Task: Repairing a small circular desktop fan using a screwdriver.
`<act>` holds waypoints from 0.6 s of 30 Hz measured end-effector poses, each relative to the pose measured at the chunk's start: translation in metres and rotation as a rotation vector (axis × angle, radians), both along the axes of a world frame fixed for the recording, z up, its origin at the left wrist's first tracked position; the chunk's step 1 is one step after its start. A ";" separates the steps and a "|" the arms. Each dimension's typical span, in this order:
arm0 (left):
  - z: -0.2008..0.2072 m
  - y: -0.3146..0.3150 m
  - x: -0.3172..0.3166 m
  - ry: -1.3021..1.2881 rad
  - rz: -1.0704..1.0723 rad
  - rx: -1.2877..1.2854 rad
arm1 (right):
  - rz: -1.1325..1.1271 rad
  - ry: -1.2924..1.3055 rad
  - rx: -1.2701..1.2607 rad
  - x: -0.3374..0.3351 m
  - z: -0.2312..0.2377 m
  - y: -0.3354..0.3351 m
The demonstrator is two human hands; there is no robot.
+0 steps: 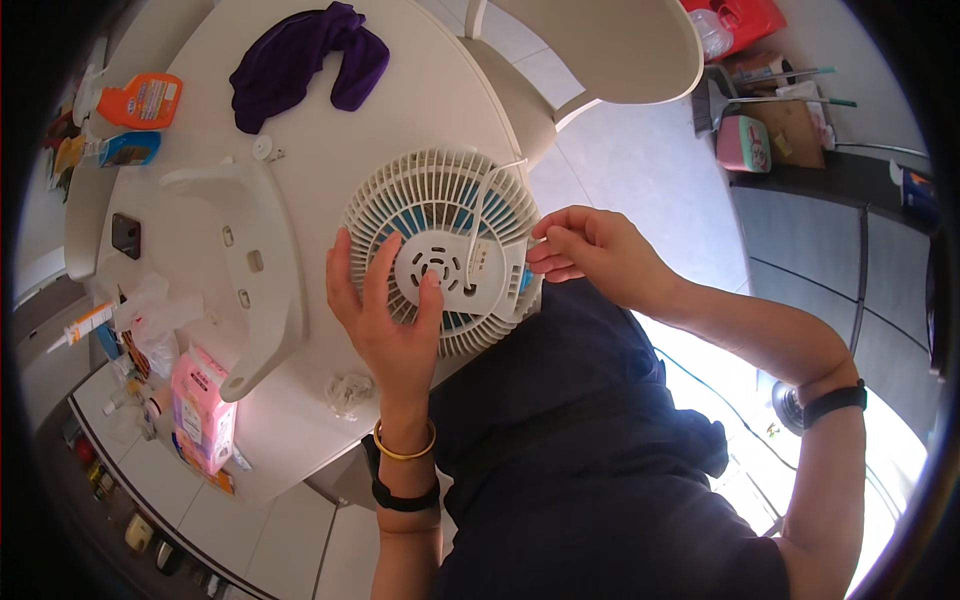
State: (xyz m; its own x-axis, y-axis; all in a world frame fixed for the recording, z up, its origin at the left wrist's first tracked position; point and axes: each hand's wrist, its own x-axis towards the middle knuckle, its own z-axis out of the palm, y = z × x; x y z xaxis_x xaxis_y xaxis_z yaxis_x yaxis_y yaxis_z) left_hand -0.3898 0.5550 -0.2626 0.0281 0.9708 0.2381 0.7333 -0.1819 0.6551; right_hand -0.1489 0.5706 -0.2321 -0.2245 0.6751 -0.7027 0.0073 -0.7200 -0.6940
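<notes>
Ivory plastic makes up the round fan (450, 252) in front of me, its ribbed grille laid out in thin spokes around a smooth, slotted hub. From my remote seat I see it lying at the near right edge of the pale, smooth worktop (325, 180), hub upward, with glossy blue blades (408, 220) showing between the ribs. A slim white cord (480, 205) runs across its right part.

My left grip (385, 325) is unclenched: the fingers are spread over the grille and the thumb reaches onto the hub, closing around nothing. My right grip (600, 258) has its fingers bent and bunched at the fan's right rim; I cannot tell whether they pinch something there.

Left of the fan sits a curved stand (278, 270) of matte, off-white plastic, bowed like a crescent and pierced by small slots. Near its upper end is a small white disc-shaped piece (262, 147). Beyond the fan, a soft purple cloth (305, 65) lies in loose folds. A wad of crinkled, see-through plastic (350, 395) rests near the close edge, and farther left are a boxy pink package (202, 410), a filmy clear bag (155, 320) and a flat dark phone (126, 235).
</notes>
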 end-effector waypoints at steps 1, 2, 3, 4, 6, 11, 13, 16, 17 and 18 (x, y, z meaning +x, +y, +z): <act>0.000 0.000 0.000 -0.001 0.000 -0.002 | 0.001 -0.001 0.001 0.002 0.000 0.000; 0.000 0.000 0.000 -0.001 0.002 -0.001 | 0.081 -0.006 0.052 0.005 0.001 0.001; 0.001 0.000 0.000 0.002 0.003 -0.002 | 0.162 -0.010 0.102 0.009 0.001 0.002; 0.001 0.000 0.000 0.006 0.004 -0.003 | 0.163 -0.010 0.102 0.012 -0.001 0.002; 0.000 0.001 0.000 -0.002 0.006 -0.009 | 0.255 0.038 0.243 0.018 -0.006 0.003; 0.001 -0.001 0.000 0.013 -0.001 -0.010 | 0.773 -0.283 0.494 0.035 0.007 0.028; 0.000 -0.001 0.000 -0.004 -0.004 -0.006 | 0.985 -0.452 0.946 0.042 -0.001 0.034; 0.000 -0.001 -0.002 0.012 -0.006 -0.002 | 1.142 -0.535 1.378 0.040 -0.002 0.049; 0.000 -0.001 -0.001 0.012 -0.008 -0.001 | 1.128 -0.565 1.492 0.037 -0.004 0.049; 0.000 -0.001 -0.001 0.001 -0.008 -0.004 | 1.128 -0.566 1.492 0.034 -0.003 0.050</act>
State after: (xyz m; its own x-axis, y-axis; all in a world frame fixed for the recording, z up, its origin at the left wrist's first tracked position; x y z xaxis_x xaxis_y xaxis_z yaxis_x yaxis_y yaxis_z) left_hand -0.3907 0.5544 -0.2629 0.0359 0.9715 0.2344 0.7328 -0.1851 0.6548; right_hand -0.1151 0.6210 -0.2354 -0.8990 0.4326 0.0679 0.3737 0.8387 -0.3961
